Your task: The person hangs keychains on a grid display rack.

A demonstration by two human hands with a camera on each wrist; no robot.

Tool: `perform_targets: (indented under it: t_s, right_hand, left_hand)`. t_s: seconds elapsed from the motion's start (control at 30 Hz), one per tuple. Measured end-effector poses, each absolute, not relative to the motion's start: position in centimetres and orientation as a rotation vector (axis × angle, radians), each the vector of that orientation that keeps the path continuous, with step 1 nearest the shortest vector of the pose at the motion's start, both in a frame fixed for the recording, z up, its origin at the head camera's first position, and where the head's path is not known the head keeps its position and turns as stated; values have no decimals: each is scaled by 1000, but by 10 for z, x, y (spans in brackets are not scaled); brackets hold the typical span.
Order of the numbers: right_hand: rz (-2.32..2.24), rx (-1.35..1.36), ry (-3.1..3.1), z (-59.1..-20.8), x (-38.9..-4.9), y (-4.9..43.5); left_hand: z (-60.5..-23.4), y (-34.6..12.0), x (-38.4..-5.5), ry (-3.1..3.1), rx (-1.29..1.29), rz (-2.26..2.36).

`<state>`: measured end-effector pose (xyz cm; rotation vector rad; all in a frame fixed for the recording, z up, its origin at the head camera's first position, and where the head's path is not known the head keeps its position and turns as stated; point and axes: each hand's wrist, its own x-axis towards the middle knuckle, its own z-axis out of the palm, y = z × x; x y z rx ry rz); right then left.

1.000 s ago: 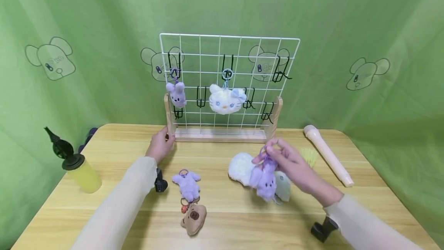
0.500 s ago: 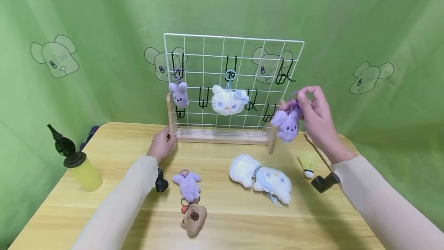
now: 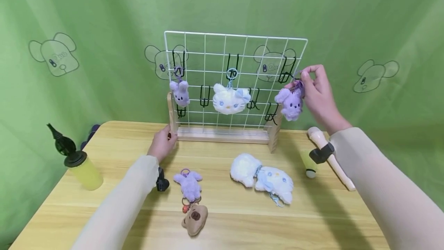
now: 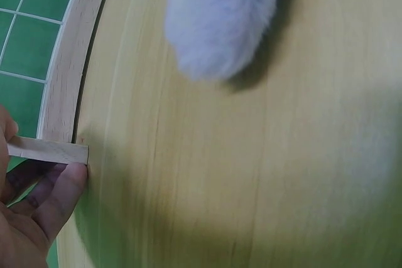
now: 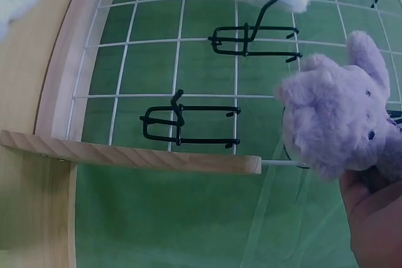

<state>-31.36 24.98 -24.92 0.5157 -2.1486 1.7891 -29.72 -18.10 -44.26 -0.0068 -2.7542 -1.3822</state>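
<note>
My right hand (image 3: 320, 97) pinches the purple ring of a purple bunny plush keychain (image 3: 291, 104), which hangs below the fingers by the upper right hook (image 3: 285, 76) of a white wire grid rack (image 3: 222, 137). In the right wrist view the plush (image 5: 336, 114) covers that hook, so I cannot tell whether the ring touches it. My left hand (image 3: 162, 144) grips the rack's left wooden foot (image 4: 50, 150) between thumb and fingers. Another purple bunny plush (image 3: 180, 95) hangs on the upper left hook, and a white cat-face plush (image 3: 229, 99) on the upper middle one.
On the table lie a purple plush (image 3: 189, 185), a brown bear-like plush (image 3: 195, 220) and two white plushes (image 3: 245, 169). A yellow pump bottle (image 3: 84, 173) stands left. A shuttlecock (image 3: 308, 165) and a pale microphone (image 3: 341, 171) lie right, under the forearm. Several black hooks carry nothing.
My right hand has lifted the purple plush keychain from above the white plushes, up and right, to the upper right hook. The left hand stays on the rack's foot.
</note>
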Motion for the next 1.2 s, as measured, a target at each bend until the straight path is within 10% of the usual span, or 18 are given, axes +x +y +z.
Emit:
perform_targets:
  t_s: [1.2]
  right_hand:
    - [1495,209,-2364,-258,-336,227]
  left_hand:
    - [-440,-178,-295,-2753,-8,-1385]
